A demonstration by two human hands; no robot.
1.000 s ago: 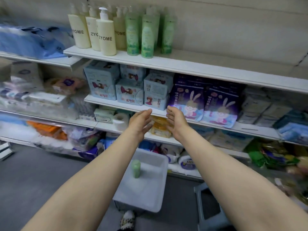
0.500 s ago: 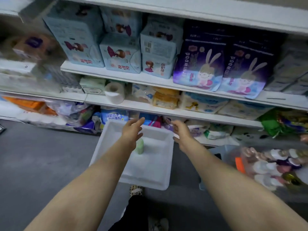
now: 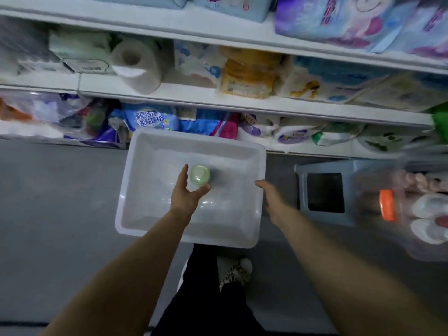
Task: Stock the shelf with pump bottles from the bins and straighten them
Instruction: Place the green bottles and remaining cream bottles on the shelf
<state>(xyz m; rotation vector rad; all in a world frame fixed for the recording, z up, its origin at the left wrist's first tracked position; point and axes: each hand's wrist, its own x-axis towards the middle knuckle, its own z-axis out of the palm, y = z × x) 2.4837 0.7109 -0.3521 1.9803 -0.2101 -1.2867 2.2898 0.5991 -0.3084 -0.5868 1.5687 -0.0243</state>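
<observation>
Left hand (image 3: 188,195): spread around the green bottle (image 3: 200,175), not yet closed.
Right hand (image 3: 274,200): open, empty, at the bin (image 3: 155,214) edge.
Advice: wrap the body firmly, lift straight up.

Bare forearms, black trousers (image 3: 206,299), leopard-print shoe (image 3: 236,272).

A dark grey floor (image 3: 60,214) carries a white rectangular plastic bin (image 3: 135,221) at centre. A grey-blue plastic stool (image 3: 300,190) stands at the bin's three o'clock. White metal store shelves (image 3: 194,94) holding packaged goods run at twelve o'clock.
</observation>
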